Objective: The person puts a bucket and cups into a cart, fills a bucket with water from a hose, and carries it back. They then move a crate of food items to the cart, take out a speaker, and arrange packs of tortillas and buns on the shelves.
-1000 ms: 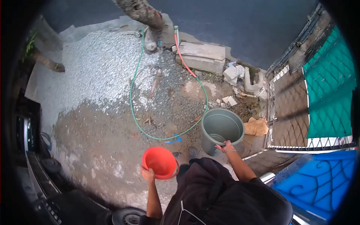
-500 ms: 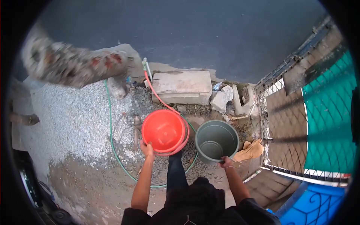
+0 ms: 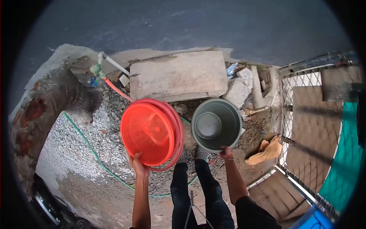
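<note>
My left hand (image 3: 138, 165) grips the lower rim of a red perforated basket (image 3: 143, 133), which sits in or against a red tub (image 3: 178, 143) behind it. Both open sides face me. To the right, my right hand (image 3: 226, 153) is closed on the near rim of a dark green bucket (image 3: 228, 118), whose inside looks empty. The two vessels hang side by side, a small gap between them, over the gravel before a concrete slab (image 3: 177, 74).
A green hose (image 3: 91, 147) curves over the gravel, and a pink hose (image 3: 114, 88) runs from a tap (image 3: 98, 71). A trunk (image 3: 45, 103) rises at left. Broken blocks (image 3: 237, 93), a tan cloth (image 3: 267, 151) and a lattice fence (image 3: 305, 129) stand or lie at right.
The slab and tap appear closer, and the trunk sits lower at the left. The red basket has tilted so its mesh shows, and both vessels have shifted left in view, held as before.
</note>
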The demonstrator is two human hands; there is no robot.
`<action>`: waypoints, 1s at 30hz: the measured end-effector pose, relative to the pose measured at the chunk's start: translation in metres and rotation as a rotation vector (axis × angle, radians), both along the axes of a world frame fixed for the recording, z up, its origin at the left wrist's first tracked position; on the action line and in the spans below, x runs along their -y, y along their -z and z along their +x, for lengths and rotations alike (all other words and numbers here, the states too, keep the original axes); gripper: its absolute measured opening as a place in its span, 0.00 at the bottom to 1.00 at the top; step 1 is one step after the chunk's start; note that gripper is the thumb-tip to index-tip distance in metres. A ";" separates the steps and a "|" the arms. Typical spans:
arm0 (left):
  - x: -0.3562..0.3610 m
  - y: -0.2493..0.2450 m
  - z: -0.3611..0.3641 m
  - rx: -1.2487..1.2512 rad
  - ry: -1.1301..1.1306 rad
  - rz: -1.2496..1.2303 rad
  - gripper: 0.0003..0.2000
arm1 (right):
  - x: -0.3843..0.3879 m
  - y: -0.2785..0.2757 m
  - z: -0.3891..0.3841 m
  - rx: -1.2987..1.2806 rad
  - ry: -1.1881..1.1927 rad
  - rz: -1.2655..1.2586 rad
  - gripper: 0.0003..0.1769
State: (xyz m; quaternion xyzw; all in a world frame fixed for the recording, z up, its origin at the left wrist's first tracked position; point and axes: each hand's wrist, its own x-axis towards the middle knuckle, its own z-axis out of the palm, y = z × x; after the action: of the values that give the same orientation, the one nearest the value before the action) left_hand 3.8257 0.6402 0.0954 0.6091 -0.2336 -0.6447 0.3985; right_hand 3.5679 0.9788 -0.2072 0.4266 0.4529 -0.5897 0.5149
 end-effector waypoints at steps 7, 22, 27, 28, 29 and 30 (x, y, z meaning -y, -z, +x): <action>0.037 0.049 -0.053 -0.030 -0.050 0.041 0.23 | -0.050 0.032 0.009 0.011 -0.117 0.170 0.21; 0.149 0.110 -0.240 0.119 0.153 -0.318 0.12 | 0.063 -0.123 -0.001 -0.268 -0.774 0.348 0.27; 0.170 0.096 -0.240 0.167 0.285 -0.287 0.19 | 0.111 -0.133 0.009 -0.445 -0.978 0.472 0.27; 0.173 0.075 -0.232 0.107 0.388 -0.177 0.21 | 0.099 -0.101 0.012 -0.660 -1.035 0.430 0.26; 0.175 0.063 -0.225 0.046 0.490 -0.067 0.22 | 0.093 -0.082 0.017 -0.878 -1.084 0.381 0.26; 0.175 0.063 -0.215 -0.071 0.570 -0.058 0.25 | 0.105 -0.094 0.024 -0.873 -1.089 0.382 0.26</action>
State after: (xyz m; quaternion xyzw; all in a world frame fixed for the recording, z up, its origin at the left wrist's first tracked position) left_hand 3.6106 0.4651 0.0328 0.4845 -0.3996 -0.7446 0.2263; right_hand 3.5914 0.8738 -0.1136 -0.0517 0.8608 -0.2767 0.4241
